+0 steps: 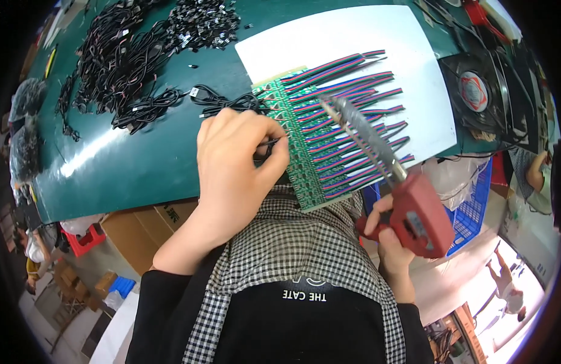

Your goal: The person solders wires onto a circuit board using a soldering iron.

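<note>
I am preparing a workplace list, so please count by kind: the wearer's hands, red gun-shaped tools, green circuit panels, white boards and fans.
Hands, left hand and right hand: 2
Red gun-shaped tool: 1
Green circuit panel: 1
White board: 1
Fan: 1
Total: 6

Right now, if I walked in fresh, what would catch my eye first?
Probably the red tool in the right hand's grip, its metal end over coloured wires. Next, the green board near the centre, and the black cables heaped at the table's upper left.
</note>
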The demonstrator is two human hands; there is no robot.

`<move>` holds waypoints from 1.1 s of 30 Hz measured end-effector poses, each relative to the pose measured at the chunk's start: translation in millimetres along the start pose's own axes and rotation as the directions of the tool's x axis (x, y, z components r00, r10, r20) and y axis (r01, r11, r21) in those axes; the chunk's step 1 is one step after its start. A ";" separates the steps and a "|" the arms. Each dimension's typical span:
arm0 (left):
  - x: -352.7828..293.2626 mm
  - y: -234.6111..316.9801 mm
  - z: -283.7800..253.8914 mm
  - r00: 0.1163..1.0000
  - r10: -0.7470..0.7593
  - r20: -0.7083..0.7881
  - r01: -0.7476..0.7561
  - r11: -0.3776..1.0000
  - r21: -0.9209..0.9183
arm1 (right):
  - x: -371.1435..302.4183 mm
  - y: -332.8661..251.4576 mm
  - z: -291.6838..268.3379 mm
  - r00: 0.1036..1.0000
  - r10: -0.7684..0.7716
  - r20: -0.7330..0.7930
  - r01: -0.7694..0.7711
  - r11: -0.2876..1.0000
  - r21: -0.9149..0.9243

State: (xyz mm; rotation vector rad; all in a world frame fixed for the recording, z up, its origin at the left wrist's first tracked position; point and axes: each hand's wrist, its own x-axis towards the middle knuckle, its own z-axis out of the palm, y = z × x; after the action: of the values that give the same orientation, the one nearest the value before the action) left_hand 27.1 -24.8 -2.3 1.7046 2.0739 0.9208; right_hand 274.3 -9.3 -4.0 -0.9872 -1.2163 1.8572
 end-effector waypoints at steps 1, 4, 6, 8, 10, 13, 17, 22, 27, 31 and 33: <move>1.7 -2.9 2.4 1.000 0.024 0.002 -0.024 0.998 0.052 | -4.0 1.0 -5.2 1.000 0.006 0.009 -0.006 1.000 0.004; 4.1 -4.9 3.4 1.000 0.001 0.029 -0.003 0.997 0.072 | -11.0 2.9 -16.4 0.993 0.122 -0.007 -0.121 0.975 -0.186; 4.9 -5.7 3.6 1.000 0.008 0.028 -0.010 0.998 0.060 | -18.7 9.8 -20.3 0.993 0.111 -0.031 -0.114 0.979 -0.167; 6.8 -5.5 2.7 0.997 0.005 0.074 -0.010 0.998 0.068 | -27.9 21.3 -30.3 0.993 0.097 -0.060 -0.105 0.983 -0.152; 8.5 -3.1 1.2 0.997 0.008 0.083 -0.017 0.995 0.099 | -33.3 31.2 -43.7 0.999 0.025 0.048 -0.001 0.895 -0.445; 10.9 0.0 0.5 0.996 0.020 0.088 -0.031 0.991 0.131 | -35.6 37.1 -45.1 0.998 0.028 0.053 -0.008 0.938 -0.347; 13.0 0.5 -0.6 0.994 0.027 0.108 -0.042 0.989 0.145 | -37.7 43.6 -52.4 0.990 -0.063 0.126 0.126 0.801 -0.586; 14.1 -1.2 -2.6 0.991 0.029 0.134 -0.047 0.990 0.135 | -35.3 41.9 -41.5 0.997 0.067 -0.028 -0.073 0.928 -0.367; 15.3 -1.9 -3.8 0.986 0.031 0.161 -0.051 0.991 0.122 | -32.6 44.5 -42.8 0.999 -0.036 0.018 0.040 0.885 -0.465; 15.4 -1.5 -3.4 0.986 0.021 0.166 -0.043 0.991 0.130 | -32.1 44.3 -50.7 0.982 -0.095 0.164 0.180 0.739 -0.650; 15.5 -1.1 -3.2 0.987 0.017 0.162 -0.039 0.991 0.131 | -34.2 45.5 -52.3 0.985 -0.074 0.155 0.158 0.750 -0.643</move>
State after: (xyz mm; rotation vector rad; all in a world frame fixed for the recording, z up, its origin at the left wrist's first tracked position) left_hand 20.5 -11.0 1.8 1.8140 2.0501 0.6415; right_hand 329.4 -31.7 -53.3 -1.1261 -2.0362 1.4092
